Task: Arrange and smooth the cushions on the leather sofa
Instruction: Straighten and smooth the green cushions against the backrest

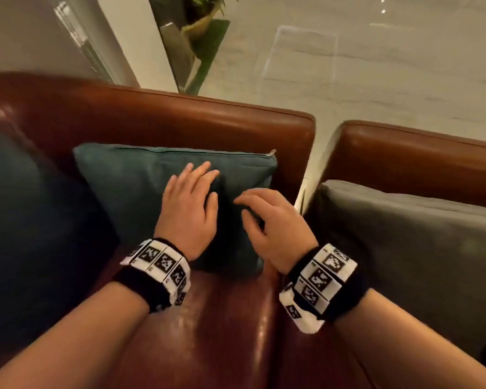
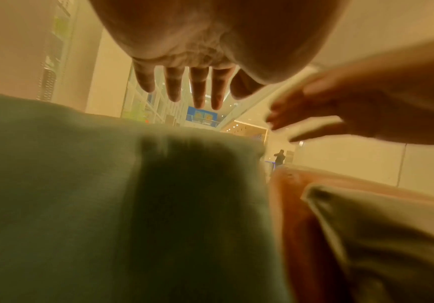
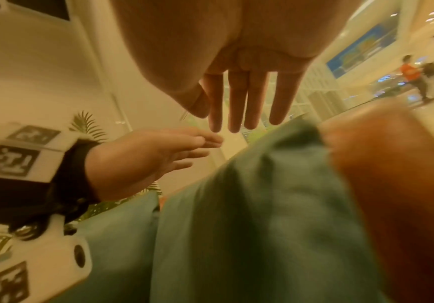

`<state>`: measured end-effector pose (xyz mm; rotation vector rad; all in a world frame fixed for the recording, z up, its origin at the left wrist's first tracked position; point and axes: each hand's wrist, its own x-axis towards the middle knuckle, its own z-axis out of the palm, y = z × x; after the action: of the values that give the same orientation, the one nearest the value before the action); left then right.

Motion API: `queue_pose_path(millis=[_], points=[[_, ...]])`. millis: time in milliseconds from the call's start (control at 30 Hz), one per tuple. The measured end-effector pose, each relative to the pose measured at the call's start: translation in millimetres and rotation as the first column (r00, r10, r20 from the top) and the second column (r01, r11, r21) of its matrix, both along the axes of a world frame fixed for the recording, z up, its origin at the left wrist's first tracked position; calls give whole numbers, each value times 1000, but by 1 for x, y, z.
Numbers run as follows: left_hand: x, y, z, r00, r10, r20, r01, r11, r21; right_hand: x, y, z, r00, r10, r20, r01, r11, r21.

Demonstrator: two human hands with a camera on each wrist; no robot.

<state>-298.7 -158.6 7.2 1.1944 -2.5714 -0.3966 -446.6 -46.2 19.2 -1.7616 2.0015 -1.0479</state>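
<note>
A teal cushion (image 1: 141, 186) leans against the backrest of the brown leather sofa (image 1: 180, 116). Both of my hands are over its front face, side by side. My left hand (image 1: 199, 178) is spread near the cushion's middle with straight fingers. My right hand (image 1: 253, 206) is just to its right, fingers loosely extended and pointing left. In the left wrist view the left fingers (image 2: 200, 90) hang a little above the cushion (image 2: 80, 184). The right wrist view shows the right fingers (image 3: 241, 106) straight over the fabric (image 3: 262, 215), holding nothing.
A darker teal cushion (image 1: 26, 220) fills the sofa's left side. A second leather seat (image 1: 418, 153) at the right holds a grey cushion (image 1: 404, 234), with a narrow gap between the seats. A potted plant (image 1: 202, 21) stands on the pale floor behind.
</note>
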Motion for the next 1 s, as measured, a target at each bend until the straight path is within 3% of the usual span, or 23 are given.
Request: queue_pose_path(millis=[100,200,333,467,567,733,900,1000], points=[[29,-72,-16,972,-57,227,52,998,27,47,-104,-9,984,63,-166,-52,996,70],[61,-129,-36,911,-213,354,245,968,-49,56,-161,-31,934,-5,-357,88,972,218],[116,-206,-44,967,-18,254,33,998,-55,29,-150,-42,843,-66,-534,266,914,306],[148,-243,-41,971,-3,239,17,998,-57,-17,-109,-34,826,-298,-478,476,823,310],[154,-241,-35,988,-24,154,28,999,-18,-22,-93,-30,879,-326,-348,432,853,293],[163,-227,-20,988,-71,135,85,991,-99,-9,-69,-18,896,-374,-240,426,877,224],[163,-221,2,981,-157,110,176,966,-192,-16,-44,10,907,-352,-231,389,910,141],[138,-226,0,988,-103,115,124,974,-188,-40,-55,8,884,-363,-294,419,895,153]])
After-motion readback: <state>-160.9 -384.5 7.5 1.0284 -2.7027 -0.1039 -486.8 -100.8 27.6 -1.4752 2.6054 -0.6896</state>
